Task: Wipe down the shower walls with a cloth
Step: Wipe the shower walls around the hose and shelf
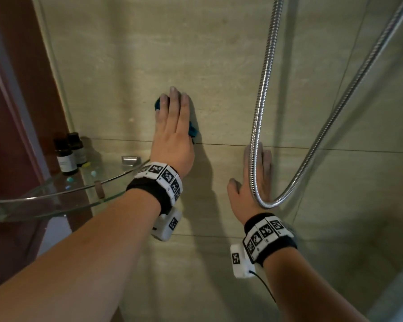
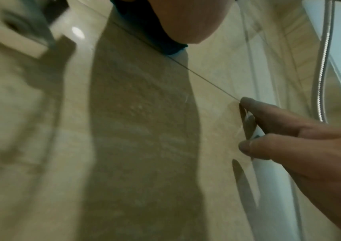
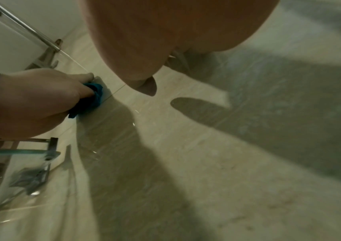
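Observation:
A teal cloth (image 1: 192, 131) is pressed against the beige tiled shower wall (image 1: 137, 54) by my left hand (image 1: 172, 105). The fingers lie straight and flat over it, and only its edges show beside the hand. In the right wrist view the cloth (image 3: 92, 97) sticks out from under the left hand (image 3: 31, 101). In the left wrist view the cloth (image 2: 155, 37) looks dark under my palm. My right hand (image 1: 264, 163) lies flat on the wall lower right and holds nothing; its fingertips (image 2: 248, 102) touch the tile at a grout line.
A metal shower hose (image 1: 264, 84) hangs in a loop in front of my right hand. A glass corner shelf (image 1: 56, 201) at the left carries two dark bottles (image 1: 66, 156), with a metal bracket (image 1: 131, 160) on the wall. A glass panel stands at the right.

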`<state>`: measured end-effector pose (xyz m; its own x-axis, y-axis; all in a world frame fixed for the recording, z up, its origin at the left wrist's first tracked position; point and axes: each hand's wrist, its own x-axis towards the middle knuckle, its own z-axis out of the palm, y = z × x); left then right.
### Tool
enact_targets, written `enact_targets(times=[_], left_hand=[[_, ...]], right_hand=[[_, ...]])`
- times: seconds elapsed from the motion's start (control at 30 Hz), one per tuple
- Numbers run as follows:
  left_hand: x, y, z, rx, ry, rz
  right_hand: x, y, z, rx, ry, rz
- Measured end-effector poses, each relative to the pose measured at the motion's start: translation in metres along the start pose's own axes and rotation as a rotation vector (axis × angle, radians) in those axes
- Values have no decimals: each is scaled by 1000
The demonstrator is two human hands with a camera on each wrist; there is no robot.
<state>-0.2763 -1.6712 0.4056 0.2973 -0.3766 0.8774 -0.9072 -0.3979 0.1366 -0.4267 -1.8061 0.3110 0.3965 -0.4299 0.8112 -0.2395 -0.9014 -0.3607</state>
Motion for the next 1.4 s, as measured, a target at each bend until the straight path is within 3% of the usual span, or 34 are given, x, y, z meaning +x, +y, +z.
enact_targets(times=[0.2,0.43,0.53,0.73,0.9,1.13,1.4], left_hand=[[-15,48,38,31,-79,171],[-28,105,99,37,-15,330],[-32,135,121,101,-50,375],[-42,187,165,20,80,474],[-56,240,184,-113,-45,396],[-71,288,204,-70,-299,349],[-77,336,233,14,-346,437]], right_hand=[[-23,42,-24,-77,-137,69],[-49,98,-64,-78,-231,251],[-57,127,-87,-124,-224,262],[-75,183,-124,-186,-224,326],[-85,216,-153,-148,-266,426],[-91,257,-178,-136,-258,402],[-91,282,-188,-87,-236,374]])
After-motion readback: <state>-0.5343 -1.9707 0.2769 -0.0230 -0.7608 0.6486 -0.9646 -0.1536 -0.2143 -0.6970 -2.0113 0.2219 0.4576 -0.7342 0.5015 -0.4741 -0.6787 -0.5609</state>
